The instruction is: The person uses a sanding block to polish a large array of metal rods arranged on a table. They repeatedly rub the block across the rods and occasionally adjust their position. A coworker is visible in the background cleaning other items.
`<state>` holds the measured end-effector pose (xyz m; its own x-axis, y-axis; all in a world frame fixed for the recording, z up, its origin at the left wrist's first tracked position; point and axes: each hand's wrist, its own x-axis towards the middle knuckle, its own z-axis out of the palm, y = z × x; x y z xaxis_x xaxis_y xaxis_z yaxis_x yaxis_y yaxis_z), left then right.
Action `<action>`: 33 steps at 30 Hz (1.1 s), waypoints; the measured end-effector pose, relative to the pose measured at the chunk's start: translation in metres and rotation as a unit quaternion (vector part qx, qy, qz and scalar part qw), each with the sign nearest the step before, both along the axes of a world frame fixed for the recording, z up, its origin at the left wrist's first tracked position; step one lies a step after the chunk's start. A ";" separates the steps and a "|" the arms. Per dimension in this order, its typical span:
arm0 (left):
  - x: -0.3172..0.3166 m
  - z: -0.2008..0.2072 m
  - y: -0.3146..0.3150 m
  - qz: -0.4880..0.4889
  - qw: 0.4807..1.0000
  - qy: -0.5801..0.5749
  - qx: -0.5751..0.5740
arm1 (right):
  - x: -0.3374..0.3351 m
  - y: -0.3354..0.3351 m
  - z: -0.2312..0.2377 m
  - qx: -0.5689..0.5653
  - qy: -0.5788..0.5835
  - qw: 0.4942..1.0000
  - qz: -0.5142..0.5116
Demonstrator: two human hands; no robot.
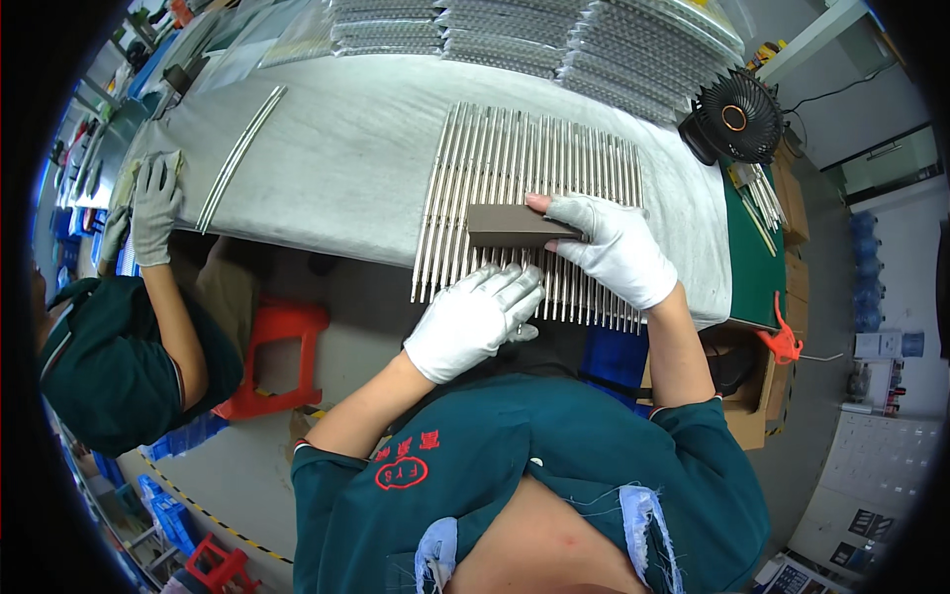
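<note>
A row of slim silvery metal rods (pixel 495 178) lies side by side on the cloth-covered table, their near ends reaching past its front edge. My right hand (pixel 623 252), in a white glove with thumb and a fingertip bare, grips the right end of a grey-brown rectangular block (pixel 510 226). The block lies crosswise over the middle of the rods. Near the front ends, my gloved left hand (pixel 473 322) rests with its fingers stretched over the rods; what lies under its palm is hidden.
A black fan (pixel 734 117) stands at the table's right corner, near a red air gun (pixel 782 337). Stacked bundles of rods (pixel 633 59) line the back. A few loose rods (pixel 240 158) lie left. A co-worker (pixel 139 346) works at the left, beside a red stool (pixel 287 346).
</note>
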<state>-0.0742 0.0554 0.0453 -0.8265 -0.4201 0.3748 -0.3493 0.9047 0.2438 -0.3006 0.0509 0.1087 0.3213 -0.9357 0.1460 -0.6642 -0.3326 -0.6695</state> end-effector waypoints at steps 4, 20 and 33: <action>0.002 0.000 0.001 0.004 1.000 0.006 0.006 | -0.038 0.002 0.003 0.083 -0.054 0.994 -0.039; 0.001 -0.004 0.004 0.020 1.000 -0.001 0.018 | -0.087 0.034 0.006 -0.006 -0.121 0.969 -0.214; -0.007 0.014 -0.001 0.075 0.990 -0.099 0.060 | -0.098 -0.045 -0.028 -0.138 -0.154 0.929 -0.307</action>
<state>-0.0814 0.0540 0.0593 -0.8035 -0.5759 0.1509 -0.5300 0.8074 0.2590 -0.3988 0.0058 0.0808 -0.3569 -0.8425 0.4034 -0.5759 -0.1416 -0.8052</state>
